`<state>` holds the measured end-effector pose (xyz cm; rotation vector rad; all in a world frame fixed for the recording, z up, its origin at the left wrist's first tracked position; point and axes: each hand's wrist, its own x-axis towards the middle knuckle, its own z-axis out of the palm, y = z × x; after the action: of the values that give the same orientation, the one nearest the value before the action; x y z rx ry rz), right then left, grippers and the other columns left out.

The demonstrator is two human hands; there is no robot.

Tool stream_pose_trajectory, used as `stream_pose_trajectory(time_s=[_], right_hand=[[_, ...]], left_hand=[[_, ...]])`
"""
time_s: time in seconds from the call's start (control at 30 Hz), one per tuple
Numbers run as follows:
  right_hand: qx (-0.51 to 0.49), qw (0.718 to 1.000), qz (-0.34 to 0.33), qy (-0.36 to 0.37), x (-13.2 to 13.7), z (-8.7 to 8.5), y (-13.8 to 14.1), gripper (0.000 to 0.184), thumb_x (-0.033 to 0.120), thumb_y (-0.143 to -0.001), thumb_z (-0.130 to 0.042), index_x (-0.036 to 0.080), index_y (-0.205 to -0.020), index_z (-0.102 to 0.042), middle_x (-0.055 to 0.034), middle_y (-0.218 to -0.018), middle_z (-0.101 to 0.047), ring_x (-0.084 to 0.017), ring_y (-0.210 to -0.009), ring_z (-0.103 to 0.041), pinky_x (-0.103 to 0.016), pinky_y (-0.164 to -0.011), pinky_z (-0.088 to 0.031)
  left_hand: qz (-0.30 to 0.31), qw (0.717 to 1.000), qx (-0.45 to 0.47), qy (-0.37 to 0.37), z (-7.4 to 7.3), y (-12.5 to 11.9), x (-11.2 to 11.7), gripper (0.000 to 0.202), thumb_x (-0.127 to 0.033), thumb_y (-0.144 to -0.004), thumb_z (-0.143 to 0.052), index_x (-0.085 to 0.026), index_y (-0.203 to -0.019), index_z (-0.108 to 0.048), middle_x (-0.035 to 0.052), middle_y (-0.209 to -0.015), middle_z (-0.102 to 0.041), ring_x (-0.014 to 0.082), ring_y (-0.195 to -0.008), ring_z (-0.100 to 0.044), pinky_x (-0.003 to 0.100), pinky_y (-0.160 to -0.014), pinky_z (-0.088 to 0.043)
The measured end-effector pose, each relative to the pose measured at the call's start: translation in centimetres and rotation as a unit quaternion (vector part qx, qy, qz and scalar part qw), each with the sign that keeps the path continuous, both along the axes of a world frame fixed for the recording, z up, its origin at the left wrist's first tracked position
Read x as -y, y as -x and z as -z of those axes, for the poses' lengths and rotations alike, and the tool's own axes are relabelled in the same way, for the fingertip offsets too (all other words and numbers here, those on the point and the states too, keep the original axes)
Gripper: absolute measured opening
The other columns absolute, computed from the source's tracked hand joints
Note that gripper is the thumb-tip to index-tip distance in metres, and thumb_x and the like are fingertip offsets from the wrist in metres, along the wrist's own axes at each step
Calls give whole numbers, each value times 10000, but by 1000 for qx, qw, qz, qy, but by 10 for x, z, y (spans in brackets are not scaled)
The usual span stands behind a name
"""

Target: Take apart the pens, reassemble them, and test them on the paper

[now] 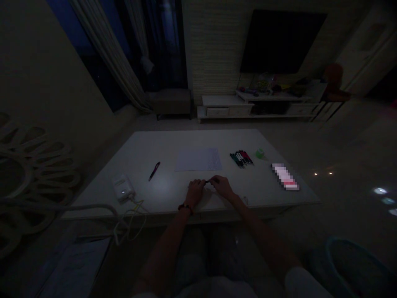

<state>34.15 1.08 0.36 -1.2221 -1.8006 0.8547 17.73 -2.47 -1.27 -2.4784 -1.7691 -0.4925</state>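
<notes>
A dim living room is viewed from above, with a wall-mounted television (282, 41) hung over a low white cabinet (254, 108) at the far side and a curtain (108, 45) drawn back at far left. A white surface (155, 145) is spread across the middle of the scene. A sheet of paper (198, 160) is laid near its centre, with a bundle of pens (241, 158) set to the right and a lone pen (154, 171) to the left. A white device (123, 188) is placed at near left, and a blurred, pixelated packet (285, 176) lies at right. A small green object (259, 154) is seen beyond the packet. Two bare hands are brought together just on the near side of the paper. A slim dark object (207, 181) is pinched in the closed grip of the right hand (222, 186). The left hand (194, 192) is curled beside it, its hold unclear in the low light. A dark bracelet (185, 208) is worn on the left wrist.
</notes>
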Motion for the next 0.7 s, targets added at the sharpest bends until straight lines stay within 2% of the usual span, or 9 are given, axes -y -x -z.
stream_pose_trajectory(time_s=[0.07, 0.2, 0.3, 0.43, 0.57, 0.7], right_hand=[[23, 1000, -4, 2, 1, -3, 1, 327, 429, -815, -489, 169, -678, -632, -28, -616, -628, -136, -583, -556, -246, -594, -408], [39, 998, -42, 6, 4, -7, 0, 355, 426, -851, -428, 166, -686, -604, -16, -627, -613, -120, -581, -537, -222, -567, -378], [53, 997, -55, 33, 5, -8, -1, 444, 435, -878, -361, 166, -586, -560, 2, -521, -544, -109, -520, -497, -221, -550, -358], [54, 997, -50, 16, 4, -9, -2, 371, 448, -835, -438, 169, -627, -564, 7, -583, -562, -118, -572, -498, -225, -562, -348], [44, 996, -68, 30, 3, -9, -3, 422, 457, -864, -372, 174, -609, -552, 10, -559, -537, -120, -558, -481, -229, -554, -340], [31, 997, -60, 30, 3, -6, -4, 371, 441, -849, -408, 169, -648, -560, 13, -588, -547, -113, -563, -473, -221, -542, -335]], left_hand=[[5, 1000, 1, -7, 1, 0, 0, 216, -171, -896, -377, -204, -1057, -517, 58, -925, -569, 197, -890, -497, 342, -770, -346], [7, 1000, 14, -13, 1, 1, 1, 213, -164, -892, -385, -195, -1055, -518, 57, -915, -574, 194, -883, -501, 336, -765, -355], [17, 1000, 14, -8, 0, 1, 1, 211, -157, -884, -399, -194, -1053, -520, 59, -920, -575, 192, -886, -505, 335, -771, -360], [15, 1000, 8, 5, -4, 0, 2, 214, -150, -873, -415, -197, -1055, -517, 58, -926, -574, 194, -895, -506, 333, -775, -361], [18, 1000, 17, 16, -6, 0, 3, 206, -147, -872, -419, -203, -1042, -522, 60, -936, -572, 192, -902, -508, 334, -776, -363], [15, 1000, 19, 16, -6, -1, 3, 211, -145, -881, -399, -203, -1039, -526, 59, -928, -571, 188, -897, -507, 338, -786, -362]])
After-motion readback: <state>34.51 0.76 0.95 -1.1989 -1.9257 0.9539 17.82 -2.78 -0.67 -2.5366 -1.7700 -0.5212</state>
